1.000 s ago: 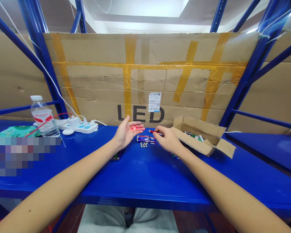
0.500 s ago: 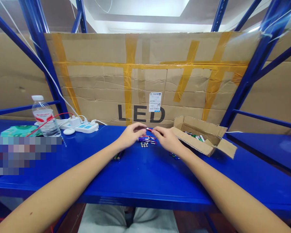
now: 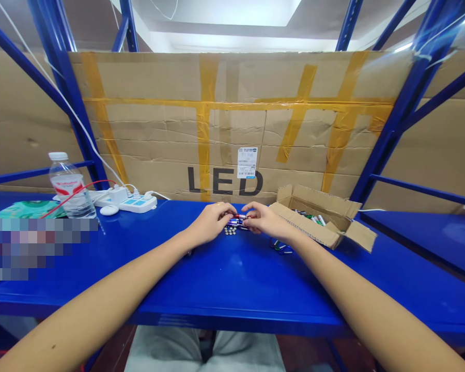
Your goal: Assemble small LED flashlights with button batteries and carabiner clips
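Observation:
A small shiny red metal tube spans the gap between my two hands, right at the row of blue and purple tubes. My left hand has its fingers curled on the tube's left end. My right hand pinches around its right end; the fingertips partly cover it. Just in front of the row lie several small round silver pieces, like button cells. By my right wrist rests a little heap of blue and green clips, carabiner-like. Dark pieces under my left wrist are mostly hidden.
An open cardboard box holding several small coloured tubes stands at the right. To the left are a water bottle, a white power strip and a green packet. A large taped carton walls off the back of the blue table.
Both hands have lowered the red tube from above the row down to it. My left hand now covers more of the row's left end; my right hand's fingers have spread a little.

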Tool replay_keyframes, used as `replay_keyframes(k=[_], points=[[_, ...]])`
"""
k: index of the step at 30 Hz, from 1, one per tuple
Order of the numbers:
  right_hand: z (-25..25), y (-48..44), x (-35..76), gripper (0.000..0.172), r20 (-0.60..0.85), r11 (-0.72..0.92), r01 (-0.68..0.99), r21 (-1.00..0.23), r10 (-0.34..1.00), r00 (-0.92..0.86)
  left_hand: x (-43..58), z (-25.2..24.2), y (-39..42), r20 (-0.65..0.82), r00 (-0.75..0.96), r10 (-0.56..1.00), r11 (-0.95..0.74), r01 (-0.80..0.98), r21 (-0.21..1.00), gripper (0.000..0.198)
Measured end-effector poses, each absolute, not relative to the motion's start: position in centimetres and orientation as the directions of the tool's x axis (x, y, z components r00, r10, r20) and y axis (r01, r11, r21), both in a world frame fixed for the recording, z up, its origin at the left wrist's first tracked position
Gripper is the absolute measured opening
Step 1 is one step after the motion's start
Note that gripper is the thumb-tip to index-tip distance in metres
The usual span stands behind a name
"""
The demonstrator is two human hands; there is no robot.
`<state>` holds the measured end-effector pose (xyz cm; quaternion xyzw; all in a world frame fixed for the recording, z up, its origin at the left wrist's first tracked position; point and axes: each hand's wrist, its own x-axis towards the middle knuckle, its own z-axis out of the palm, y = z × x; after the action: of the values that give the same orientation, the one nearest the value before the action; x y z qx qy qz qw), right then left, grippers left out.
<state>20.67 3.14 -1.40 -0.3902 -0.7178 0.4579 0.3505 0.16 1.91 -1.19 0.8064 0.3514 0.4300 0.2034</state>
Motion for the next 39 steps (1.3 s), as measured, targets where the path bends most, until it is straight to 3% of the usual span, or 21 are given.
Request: replay_keyframes(k=[4, 7, 11, 14, 16, 18, 21, 24, 28, 39], points=[[-2.0, 4.0, 20.7, 0.022, 0.178, 0.296, 0.239, -0.925, 0.891, -0.417, 0.1, -1.4, 2.4, 0.513, 0.293, 0.807, -0.591, 0.385, 0.709, 0.011], [-2.0, 3.9, 20.4, 0.014, 0.162, 0.229, 0.144, -0.963, 0.913, -0.375, 0.0, -1.5, 2.5, 0.547, 0.297, 0.783, -0.621, 0.422, 0.66, 0.012], [-1.3, 3.1, 20.3, 0.016, 0.103, 0.091, -0.049, -0.995, 0.916, -0.387, 0.1, -1.3, 2.1, 0.581, 0.395, 0.712, -0.702, 0.383, 0.6, 0.013], [-1.2, 2.8, 20.4, 0.015, 0.11, 0.082, -0.086, -0.993, 0.908, -0.405, 0.1, -1.2, 2.0, 0.601, 0.411, 0.686, -0.727, 0.352, 0.589, 0.009], [-1.3, 3.2, 20.4, 0.015, 0.166, 0.185, 0.006, -0.983, 0.898, -0.408, -0.1, -1.3, 2.4, 0.607, 0.392, 0.691, -0.722, 0.359, 0.591, 0.009], [-1.7, 4.1, 20.3, 0.017, 0.249, 0.348, 0.2, -0.916, 0.883, -0.399, -0.3, -1.5, 3.2, 0.602, 0.393, 0.695, -0.719, 0.38, 0.582, 0.01], [-2.3, 6.2, 19.9, 0.016, 0.363, 0.511, 0.53, -0.677, 0.858, -0.365, -0.5, -1.7, 5.4, 0.578, 0.424, 0.697, -0.716, 0.444, 0.539, 0.011], [-2.9, 8.4, 19.5, 0.016, 0.41, 0.555, 0.702, -0.447, 0.824, -0.391, -0.6, -1.7, 8.0, 0.524, 0.443, 0.728, -0.685, 0.506, 0.524, 0.009], [-3.5, 10.4, 19.2, 0.019, 0.394, 0.588, 0.751, -0.299, 0.793, -0.464, -0.4, -2.1, 11.1, 0.45, 0.415, 0.791, -0.612, 0.574, 0.545, 0.009], [-4.3, 11.3, 18.8, 0.022, 0.302, 0.564, 0.779, -0.274, 0.82, -0.487, -0.7, -3.3, 14.1, 0.195, 0.462, 0.865, -0.475, 0.632, 0.612, 0.008]])
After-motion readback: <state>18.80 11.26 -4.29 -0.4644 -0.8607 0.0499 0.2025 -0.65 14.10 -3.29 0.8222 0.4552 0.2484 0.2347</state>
